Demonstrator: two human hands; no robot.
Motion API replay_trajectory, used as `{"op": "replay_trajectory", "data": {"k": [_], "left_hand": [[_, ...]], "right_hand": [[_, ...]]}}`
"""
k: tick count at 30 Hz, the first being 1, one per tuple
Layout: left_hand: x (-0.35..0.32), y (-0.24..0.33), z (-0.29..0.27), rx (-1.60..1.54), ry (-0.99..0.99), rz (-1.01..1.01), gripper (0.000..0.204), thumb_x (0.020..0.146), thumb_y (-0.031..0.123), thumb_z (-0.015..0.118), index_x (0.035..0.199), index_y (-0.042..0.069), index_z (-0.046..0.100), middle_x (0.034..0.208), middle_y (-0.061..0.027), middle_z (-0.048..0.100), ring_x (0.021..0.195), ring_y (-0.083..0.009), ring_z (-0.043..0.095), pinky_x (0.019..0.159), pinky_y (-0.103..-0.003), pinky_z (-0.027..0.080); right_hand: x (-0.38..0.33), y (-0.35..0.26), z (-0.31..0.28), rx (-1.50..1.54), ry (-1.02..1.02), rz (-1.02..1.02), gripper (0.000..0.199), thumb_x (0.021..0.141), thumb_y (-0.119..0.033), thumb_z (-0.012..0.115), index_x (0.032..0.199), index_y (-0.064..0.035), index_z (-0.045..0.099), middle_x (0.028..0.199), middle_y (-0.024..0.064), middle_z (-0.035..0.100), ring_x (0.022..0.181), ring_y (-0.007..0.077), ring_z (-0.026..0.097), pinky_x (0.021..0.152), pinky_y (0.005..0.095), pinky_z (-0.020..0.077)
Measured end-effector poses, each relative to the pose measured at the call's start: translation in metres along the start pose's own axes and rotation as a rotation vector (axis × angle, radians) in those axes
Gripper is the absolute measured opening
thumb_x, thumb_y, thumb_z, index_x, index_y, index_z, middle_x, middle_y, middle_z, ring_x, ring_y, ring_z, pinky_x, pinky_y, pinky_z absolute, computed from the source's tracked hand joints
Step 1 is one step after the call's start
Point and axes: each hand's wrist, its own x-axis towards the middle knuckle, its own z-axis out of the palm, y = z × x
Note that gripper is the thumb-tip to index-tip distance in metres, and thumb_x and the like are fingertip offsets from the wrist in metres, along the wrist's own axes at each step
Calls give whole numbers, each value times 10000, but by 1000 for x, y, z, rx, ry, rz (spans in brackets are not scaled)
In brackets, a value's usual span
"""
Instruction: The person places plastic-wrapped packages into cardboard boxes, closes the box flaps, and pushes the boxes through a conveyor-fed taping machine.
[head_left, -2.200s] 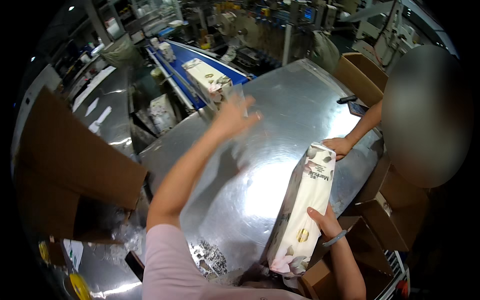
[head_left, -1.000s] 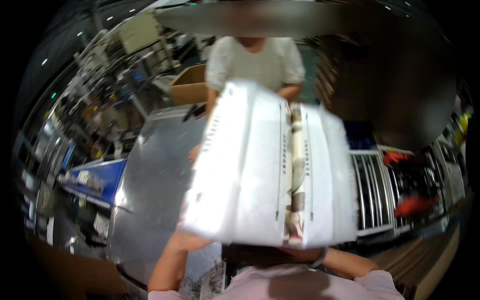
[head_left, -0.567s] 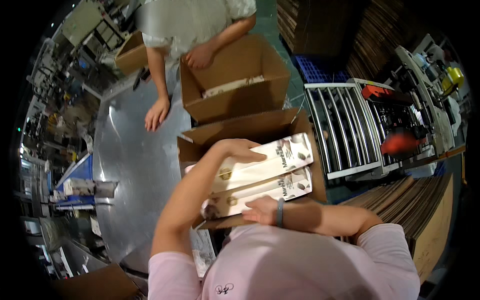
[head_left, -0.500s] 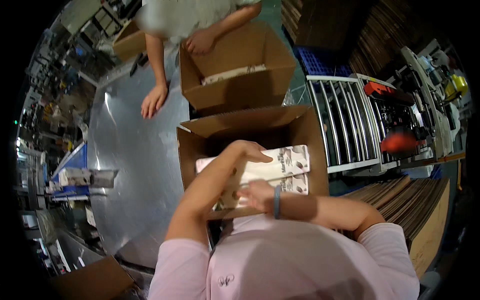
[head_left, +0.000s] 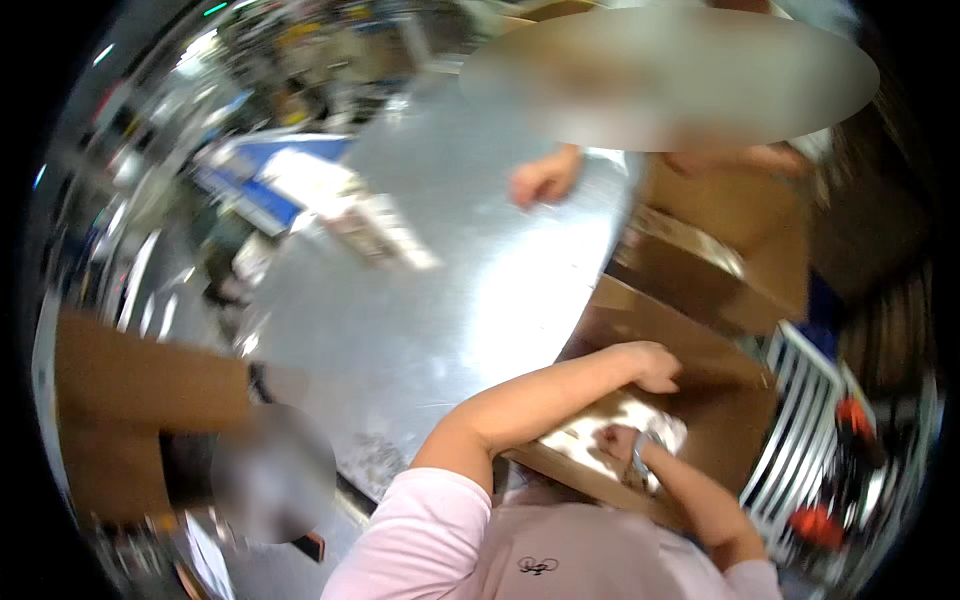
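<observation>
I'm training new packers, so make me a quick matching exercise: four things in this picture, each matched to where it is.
Things:
1. left hand
2. right hand
3. white packs
4. co-worker's hand

Places:
A. flat on the metal table
B. lying inside the open cardboard box
C. reaching over the box's inner edge
D. pressing down on the packs

Pairs: 1-C, 2-D, 3-B, 4-A

A: What is on the big shiny table [head_left: 450, 290]?

B: Another person's hand [head_left: 543, 181] rests on its far side.

A: And beyond it?

B: A blue belt [head_left: 262, 190] carrying white packs. A second brown box [head_left: 735, 250] sits right of the table.
</observation>
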Motion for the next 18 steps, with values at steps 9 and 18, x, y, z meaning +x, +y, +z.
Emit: {"op": "replay_trajectory", "data": {"k": [9, 18], "left_hand": [[-338, -216, -198, 130, 909, -1248, 650, 804, 657, 416, 1323, 267, 463, 1459, -131, 248, 1316, -372, 285, 940, -717, 239], [-346, -143, -95, 314, 938, -1056, 295, 754, 295, 602, 1003, 137, 614, 1287, -102, 426, 1182, -321, 383, 891, -536, 367]], "right_hand": [[111, 144, 76, -70, 33, -142, 287, 802, -312, 613, 876, -36, 585, 805, 129, 627, 753, 215, 582, 702, 337, 471], [65, 93, -17, -171, 522, 35, 379, 758, -280, 618, 1040, -33, 563, 1056, 213, 579, 955, 370, 559, 816, 408, 469]]}}
